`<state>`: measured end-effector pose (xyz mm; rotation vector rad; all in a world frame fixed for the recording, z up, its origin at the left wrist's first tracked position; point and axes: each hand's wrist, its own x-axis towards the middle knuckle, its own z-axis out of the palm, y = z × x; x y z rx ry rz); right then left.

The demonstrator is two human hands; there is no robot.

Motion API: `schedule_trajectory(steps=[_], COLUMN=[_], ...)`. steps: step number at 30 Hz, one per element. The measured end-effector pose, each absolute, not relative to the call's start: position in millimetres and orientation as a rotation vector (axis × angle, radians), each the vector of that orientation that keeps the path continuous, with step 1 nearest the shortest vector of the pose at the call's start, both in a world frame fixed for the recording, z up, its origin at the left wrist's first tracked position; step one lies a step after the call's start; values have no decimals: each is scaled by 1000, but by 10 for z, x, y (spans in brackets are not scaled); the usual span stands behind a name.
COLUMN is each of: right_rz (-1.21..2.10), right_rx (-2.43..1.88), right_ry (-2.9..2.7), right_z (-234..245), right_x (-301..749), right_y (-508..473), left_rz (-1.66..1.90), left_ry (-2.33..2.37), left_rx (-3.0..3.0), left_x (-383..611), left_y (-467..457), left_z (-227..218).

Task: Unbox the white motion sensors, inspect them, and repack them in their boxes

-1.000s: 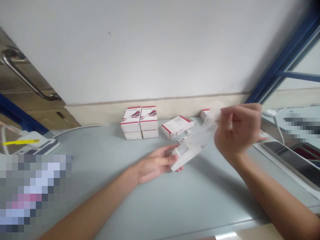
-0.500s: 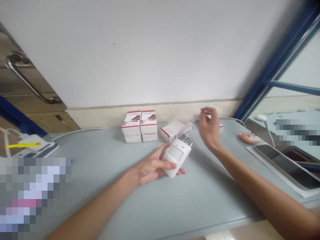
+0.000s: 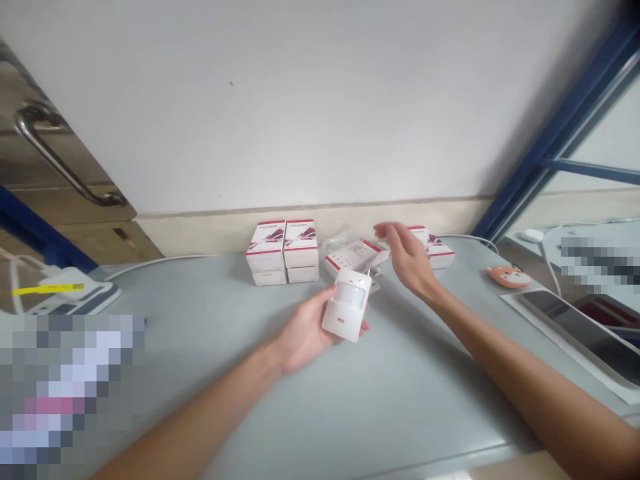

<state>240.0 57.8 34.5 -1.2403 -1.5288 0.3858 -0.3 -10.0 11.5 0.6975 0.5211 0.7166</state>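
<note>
My left hand [image 3: 305, 327] grips a white plug-in motion sensor [image 3: 347, 305], its rounded lens facing up and a small red mark on its front. My right hand [image 3: 407, 257] holds nothing, its fingers apart above the table, nearest a white box with red trim [image 3: 435, 252]. Just left of those fingertips, a flat white box [image 3: 353, 257] lies beside a crumpled clear plastic wrapper [image 3: 334, 241]. Several similar boxes [image 3: 266, 252] stand stacked in two columns against the wall.
The grey table [image 3: 400, 393] runs along a cream wall skirting [image 3: 210, 233]. To the right lie an orange fox-shaped object [image 3: 506, 276] and a dark tablet [image 3: 575, 337]. A white cable [image 3: 155, 263] trails along the back; a white device with a yellow strip [image 3: 65, 290] sits at left.
My right hand has let go of the clear wrapper, which now lies near the flat box. My left hand has turned the sensor more upright and moved it slightly away from me.
</note>
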Motion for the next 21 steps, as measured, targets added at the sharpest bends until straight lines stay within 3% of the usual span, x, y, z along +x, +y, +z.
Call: schedule_trajectory(steps=[7,15,21], right_rz=[1163,1457,1351], right_rx=[-1251,-1085,-1031], right_ry=[-1685,-1378,-1127], right_z=[378,364,417], right_x=[2268,2154,2211], right_y=[204,164,216], left_rz=[785,766,796], left_ry=[506,523,575], left_rx=[608,601,719], left_x=[5,22,111], left_y=[-81,-151,-270], left_z=[118,177,208])
